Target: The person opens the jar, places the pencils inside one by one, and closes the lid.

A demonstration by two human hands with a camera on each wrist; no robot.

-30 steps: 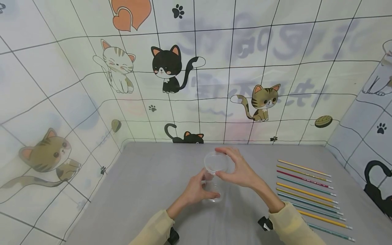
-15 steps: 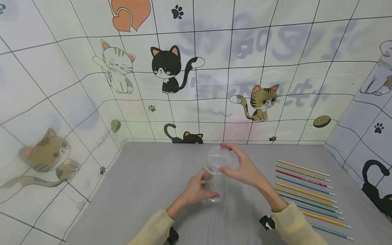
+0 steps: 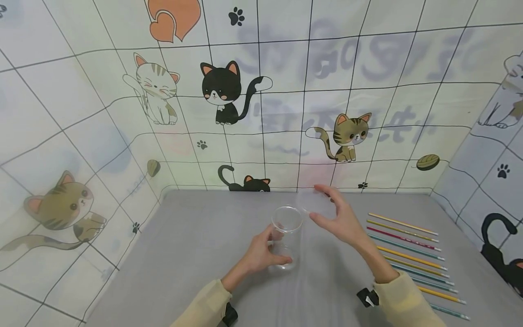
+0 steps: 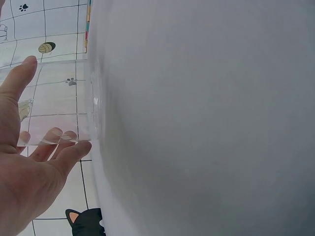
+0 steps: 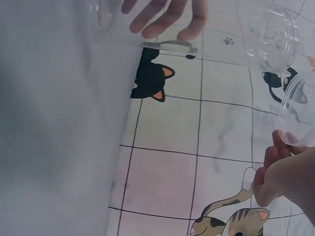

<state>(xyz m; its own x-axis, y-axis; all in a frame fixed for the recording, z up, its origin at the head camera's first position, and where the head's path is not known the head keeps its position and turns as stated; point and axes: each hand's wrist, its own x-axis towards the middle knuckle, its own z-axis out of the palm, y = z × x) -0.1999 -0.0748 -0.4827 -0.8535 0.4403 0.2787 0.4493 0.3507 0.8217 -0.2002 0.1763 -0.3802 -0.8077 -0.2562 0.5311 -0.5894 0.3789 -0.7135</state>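
A clear, see-through plastic jar point(image 3: 288, 238) stands upright on the grey table with its round mouth uncovered. My left hand point(image 3: 259, 252) grips it from the left, thumb on the near side low down and fingers behind. Through the wall of the jar point(image 4: 54, 101), those fingers show in the left wrist view. Up and to the right of the rim, my right hand point(image 3: 345, 222) pinches a round clear lid point(image 5: 299, 110) between thumb and fingers. The lid is held apart from the jar, tilted, and looks very faint in the head view.
Several pencils point(image 3: 408, 252) in yellow, green, red and teal lie in a row on the right of the table point(image 3: 196, 245), partly behind the right forearm. A cat-patterned cloth wall point(image 3: 286, 150) encloses the back and sides.
My right hand has lifted the lid off the jar's mouth and carried it up and to the right. The left hand and the jar stay where they were.
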